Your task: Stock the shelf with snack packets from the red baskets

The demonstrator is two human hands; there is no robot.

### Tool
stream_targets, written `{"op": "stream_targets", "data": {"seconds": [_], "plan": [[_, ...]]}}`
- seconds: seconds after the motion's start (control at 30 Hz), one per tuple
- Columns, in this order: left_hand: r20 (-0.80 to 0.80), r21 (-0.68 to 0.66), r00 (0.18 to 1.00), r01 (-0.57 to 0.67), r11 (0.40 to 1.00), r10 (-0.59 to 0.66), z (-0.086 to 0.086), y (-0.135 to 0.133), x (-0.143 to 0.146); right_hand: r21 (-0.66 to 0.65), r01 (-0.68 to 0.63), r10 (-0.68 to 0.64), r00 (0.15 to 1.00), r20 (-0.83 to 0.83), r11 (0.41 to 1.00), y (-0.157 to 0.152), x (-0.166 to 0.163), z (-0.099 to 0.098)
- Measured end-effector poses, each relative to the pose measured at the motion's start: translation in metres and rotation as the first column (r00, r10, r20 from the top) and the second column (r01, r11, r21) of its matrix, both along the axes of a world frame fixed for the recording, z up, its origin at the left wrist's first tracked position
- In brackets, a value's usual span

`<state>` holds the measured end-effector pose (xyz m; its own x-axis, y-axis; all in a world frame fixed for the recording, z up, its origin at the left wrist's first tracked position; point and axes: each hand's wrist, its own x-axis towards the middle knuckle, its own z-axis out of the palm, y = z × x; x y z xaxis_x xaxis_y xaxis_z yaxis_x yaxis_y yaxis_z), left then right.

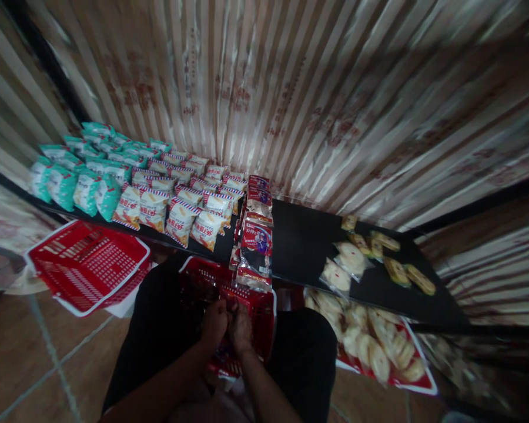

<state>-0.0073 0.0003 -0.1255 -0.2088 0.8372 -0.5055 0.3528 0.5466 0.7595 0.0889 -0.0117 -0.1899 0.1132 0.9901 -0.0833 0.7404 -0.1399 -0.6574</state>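
My left hand and my right hand are together over a red basket between my knees. Both have their fingers closed, the fingertips meeting. A small dark reddish bit shows between them, too dim and blurred to name. Dark, shiny packets seem to lie inside the basket, mostly in shadow. Just beyond my hands, a row of red snack packets runs back across the black shelf, its front end overhanging the basket.
White-and-orange snack bags and teal bags stand in rows on the left. Round wrapped breads and yellow wrapped pastries lie on the right. An unoccupied-looking red basket sits lower left; another basket holds wrapped breads.
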Motion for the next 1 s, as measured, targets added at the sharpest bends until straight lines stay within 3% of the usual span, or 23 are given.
{"op": "stream_targets", "data": {"seconds": [0.1, 0.33, 0.63, 0.8, 1.0], "plan": [[-0.019, 0.054, 1.000, -0.010, 0.998, 0.011, 0.015, -0.005, -0.001, 0.021, 0.017, -0.016, 0.998, -0.054, 1.000, 0.001, 0.003, 0.009], [0.051, 0.250, 0.999, -0.015, 0.968, 0.002, 0.036, -0.019, -0.007, 0.032, -0.149, 0.152, 0.950, -0.273, 0.988, -0.001, -0.004, 0.042], [-0.017, 0.590, 1.000, 0.007, 0.807, 0.004, 0.076, -0.032, -0.025, 0.148, -0.191, 0.226, 0.934, -0.276, 0.970, -0.009, -0.014, 0.106], [-0.049, 0.647, 0.997, -0.013, 0.763, 0.058, 0.096, -0.036, -0.031, 0.191, -0.145, 0.197, 0.936, -0.293, 0.971, -0.010, -0.011, 0.134], [-0.064, 0.652, 0.993, -0.036, 0.758, 0.102, 0.101, -0.027, -0.036, 0.228, -0.069, 0.161, 0.897, -0.411, 0.971, -0.001, -0.003, 0.160]]}}
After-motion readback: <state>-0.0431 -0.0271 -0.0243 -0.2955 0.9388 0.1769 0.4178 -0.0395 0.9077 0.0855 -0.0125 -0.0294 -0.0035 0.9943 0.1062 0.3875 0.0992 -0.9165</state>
